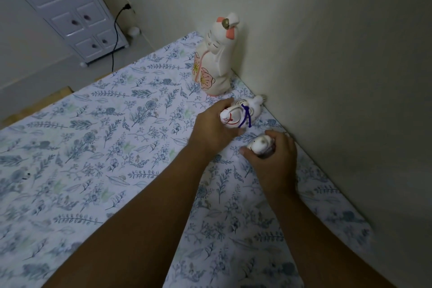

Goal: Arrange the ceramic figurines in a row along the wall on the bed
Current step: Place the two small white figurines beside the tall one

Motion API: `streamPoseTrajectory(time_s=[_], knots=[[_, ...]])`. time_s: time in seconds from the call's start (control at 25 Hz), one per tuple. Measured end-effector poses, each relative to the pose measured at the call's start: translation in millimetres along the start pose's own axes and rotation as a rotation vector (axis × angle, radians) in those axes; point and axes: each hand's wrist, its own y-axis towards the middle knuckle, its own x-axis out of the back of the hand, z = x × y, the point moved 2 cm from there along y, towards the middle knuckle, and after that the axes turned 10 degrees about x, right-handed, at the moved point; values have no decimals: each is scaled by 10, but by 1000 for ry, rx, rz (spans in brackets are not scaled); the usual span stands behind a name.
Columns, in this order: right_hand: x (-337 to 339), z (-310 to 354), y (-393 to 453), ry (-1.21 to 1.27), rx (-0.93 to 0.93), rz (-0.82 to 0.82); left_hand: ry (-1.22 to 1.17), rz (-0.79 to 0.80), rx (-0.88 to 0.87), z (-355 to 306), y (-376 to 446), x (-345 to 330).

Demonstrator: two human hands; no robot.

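Note:
A tall white figurine [214,63] with pink flowers and a pink bow stands upright on the bed against the wall [327,54]. Just nearer along the wall, my left hand [211,130] grips a white figurine with a purple cord [243,113] and red lines, low over the sheet. Closer still, my right hand [273,159] is closed around a small white figurine [260,144], whose lower part is hidden by my fingers. Both held pieces are close to the wall.
The bed [105,147] has a blue floral sheet. A white drawer cabinet [70,11] stands on the floor beyond the bed's far edge, with a black cable [115,37] plugged into a wall socket. A wooden bed frame edge [37,103] shows at left.

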Motion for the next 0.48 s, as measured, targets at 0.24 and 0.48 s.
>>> streamPoseTrajectory(time_s=[0.24,0.48], knots=[[100,292,-357,-133,79,159,-9,-63,92,232,-861,498],[-182,1158,-1373,-141,312,433,152,-294,234,999,-2498,1387]])
